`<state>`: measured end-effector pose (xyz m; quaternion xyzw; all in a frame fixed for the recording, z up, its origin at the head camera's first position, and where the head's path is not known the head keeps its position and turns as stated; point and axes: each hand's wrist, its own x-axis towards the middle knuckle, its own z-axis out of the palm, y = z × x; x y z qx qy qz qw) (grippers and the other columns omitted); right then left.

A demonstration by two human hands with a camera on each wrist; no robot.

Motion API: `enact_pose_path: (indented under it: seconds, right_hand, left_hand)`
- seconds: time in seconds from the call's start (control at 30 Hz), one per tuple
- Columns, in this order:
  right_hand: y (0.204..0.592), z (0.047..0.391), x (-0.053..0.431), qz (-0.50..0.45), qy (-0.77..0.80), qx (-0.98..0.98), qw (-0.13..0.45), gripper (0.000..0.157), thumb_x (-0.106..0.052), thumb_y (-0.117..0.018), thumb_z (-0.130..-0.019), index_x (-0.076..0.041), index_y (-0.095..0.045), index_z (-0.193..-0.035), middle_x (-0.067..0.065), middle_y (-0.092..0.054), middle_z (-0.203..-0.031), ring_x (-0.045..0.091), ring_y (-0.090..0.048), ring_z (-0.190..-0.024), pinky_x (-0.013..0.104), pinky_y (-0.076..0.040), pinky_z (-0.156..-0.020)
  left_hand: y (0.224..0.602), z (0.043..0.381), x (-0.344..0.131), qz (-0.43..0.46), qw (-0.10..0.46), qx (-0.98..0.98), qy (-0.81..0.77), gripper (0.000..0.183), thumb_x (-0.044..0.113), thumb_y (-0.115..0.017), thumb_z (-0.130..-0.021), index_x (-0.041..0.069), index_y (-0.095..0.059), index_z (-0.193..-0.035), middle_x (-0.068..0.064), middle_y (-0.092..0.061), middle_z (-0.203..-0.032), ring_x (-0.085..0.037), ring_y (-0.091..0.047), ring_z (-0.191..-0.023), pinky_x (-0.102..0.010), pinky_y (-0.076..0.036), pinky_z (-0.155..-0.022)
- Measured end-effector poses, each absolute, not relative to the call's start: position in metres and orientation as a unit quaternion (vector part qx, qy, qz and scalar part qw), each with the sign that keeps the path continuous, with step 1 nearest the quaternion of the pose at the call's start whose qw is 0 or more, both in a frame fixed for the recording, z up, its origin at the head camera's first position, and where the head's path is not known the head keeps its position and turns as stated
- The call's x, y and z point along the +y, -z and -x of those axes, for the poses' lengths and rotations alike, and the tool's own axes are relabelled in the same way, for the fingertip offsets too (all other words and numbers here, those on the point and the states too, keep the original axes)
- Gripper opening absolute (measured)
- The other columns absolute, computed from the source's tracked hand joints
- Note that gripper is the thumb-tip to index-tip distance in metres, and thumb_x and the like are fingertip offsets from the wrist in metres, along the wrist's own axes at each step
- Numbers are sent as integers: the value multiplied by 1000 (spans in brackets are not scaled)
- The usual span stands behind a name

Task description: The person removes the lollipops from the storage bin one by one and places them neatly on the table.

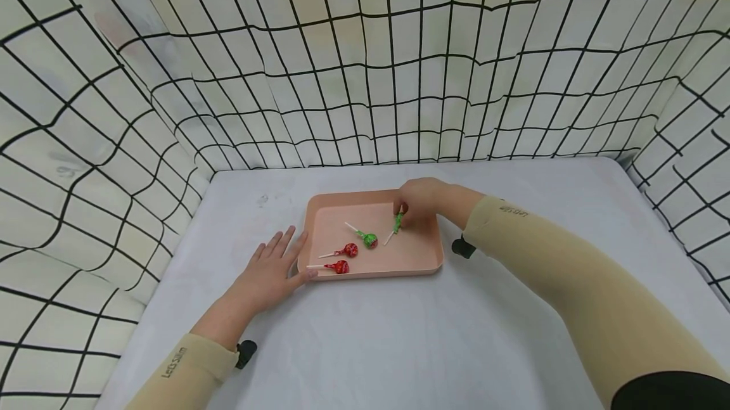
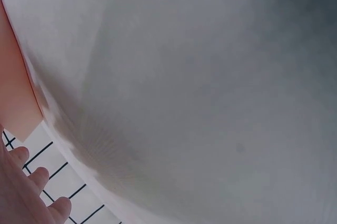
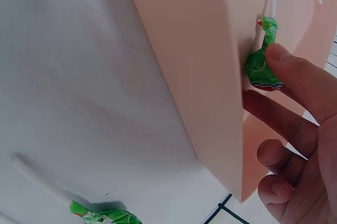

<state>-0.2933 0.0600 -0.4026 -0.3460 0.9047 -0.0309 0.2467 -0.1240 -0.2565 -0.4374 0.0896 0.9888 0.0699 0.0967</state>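
Right hand (image 1: 421, 201) pinches a green lollipop (image 3: 257, 71) at its wrapped head, at the tray's (image 1: 376, 275) right part, stick angled toward the near side. Fingertip-only hold on a crinkly wrapper, so it could twist or slip. Second green lollipop (image 1: 370, 241) lies near; a swinging stick might knock it. Two red lollipops (image 1: 341, 267) lie farther left. Left hand (image 1: 274, 277), fingers spread, is at the left rim; a bump there could skew the tray.
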Motion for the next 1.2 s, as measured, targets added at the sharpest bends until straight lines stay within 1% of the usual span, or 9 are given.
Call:
enact_pose_path:
  seconds: [0.27,0.4,0.5,0.73,0.9,1.03,1.2]
  right_hand:
    - [402,293,61,351,28,904,243,22,-24,-69,-94,-27,-75,-115,-4,-67,-106,16,-58,-99,36,-50,-92]
    - [401,292,61,355,31,901,247,24,-22,-69,-94,-27,-75,-116,-5,-67,-105,15,-58,-97,35,-50,-92]
    - [401,293,62,351,41,901,253,25,-20,-67,-94,-26,-75,-117,-7,-68,-108,14,-58,-99,35,-49,-96]
    - [395,294,63,343,53,905,244,35,-10,-60,-93,-25,-74,-120,-7,-68,-117,14,-56,-106,36,-47,-101]
    - [388,294,66,330,63,910,242,37,-8,-60,-92,-24,-73,-122,-7,-67,-119,14,-56,-109,37,-47,-101]
    - [384,294,69,329,71,912,235,39,-8,-61,-90,-25,-72,-124,-8,-68,-119,13,-57,-106,34,-48,-98]
    - [380,295,75,323,94,913,231,37,-12,-66,-91,-26,-72,-124,-8,-68,-115,15,-57,-102,33,-49,-95]
  left_hand:
    - [437,124,-256,-92,93,989,-72,93,69,-51,-90,16,-19,-160,-16,-12,-165,-41,-11,-150,-62,-10,-118]
    - [436,124,-256,-93,94,989,-72,92,68,-51,-91,16,-18,-160,-16,-11,-165,-40,-10,-150,-62,-10,-118]
    - [435,124,-256,-94,96,988,-73,92,67,-51,-92,16,-18,-160,-17,-11,-165,-41,-9,-150,-63,-9,-117]
    - [435,124,-255,-94,98,988,-72,91,66,-52,-92,16,-18,-160,-17,-11,-165,-41,-9,-150,-63,-9,-118]
    - [434,124,-255,-96,98,988,-71,92,68,-51,-91,16,-17,-160,-17,-11,-165,-41,-9,-150,-63,-9,-118]
    - [432,123,-254,-97,98,988,-73,92,67,-51,-92,15,-18,-160,-17,-11,-165,-42,-10,-149,-63,-9,-117]
    - [430,121,-253,-98,93,987,-81,90,65,-52,-93,14,-20,-159,-19,-13,-164,-44,-11,-149,-64,-10,-117]
